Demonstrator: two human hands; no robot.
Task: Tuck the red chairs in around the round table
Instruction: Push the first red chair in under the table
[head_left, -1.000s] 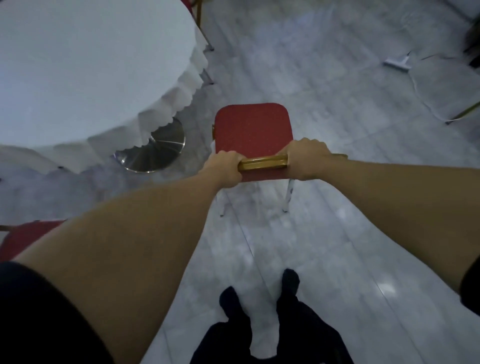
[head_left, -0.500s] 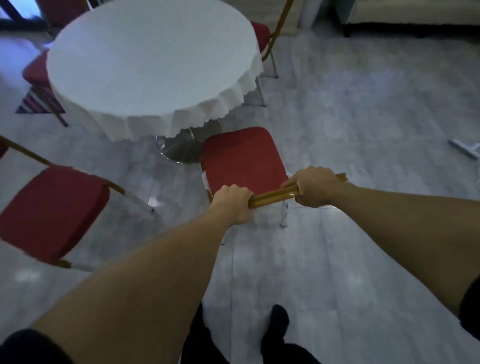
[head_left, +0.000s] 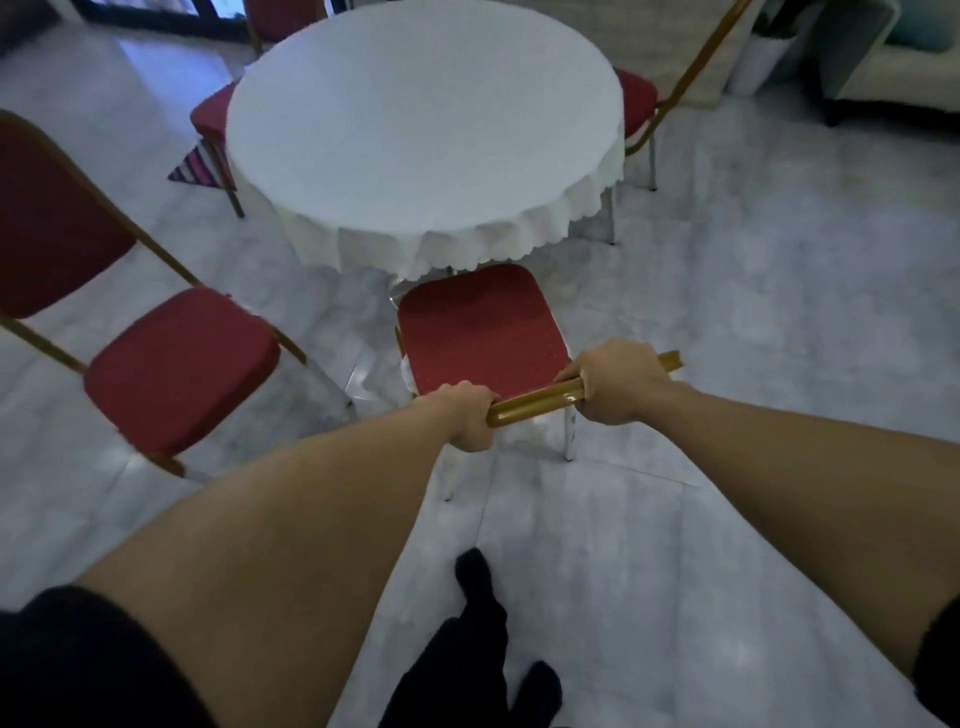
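Note:
A round table (head_left: 423, 119) under a white scalloped cloth stands ahead of me. A red-seated chair (head_left: 475, 325) with a gold frame sits right in front of it, the seat's far edge just at the hanging cloth. My left hand (head_left: 470, 415) and my right hand (head_left: 615, 382) both grip the gold top rail of its backrest. Another red chair (head_left: 176, 369) stands pulled out at the left, angled away from the table. Two more red chairs sit against the table, one at the far left (head_left: 210, 117) and one at the right (head_left: 636, 104).
A striped mat (head_left: 195, 166) lies on the grey marble floor beyond the far left chair. A pale sofa (head_left: 893, 78) and a white planter (head_left: 756, 57) stand at the back right. My dark-clad legs (head_left: 478, 649) are below. Open floor stretches to the right.
The chair I hold has moved forward to the table, its seat now reaching the cloth's edge. My view has lifted, so the whole table and other chairs show.

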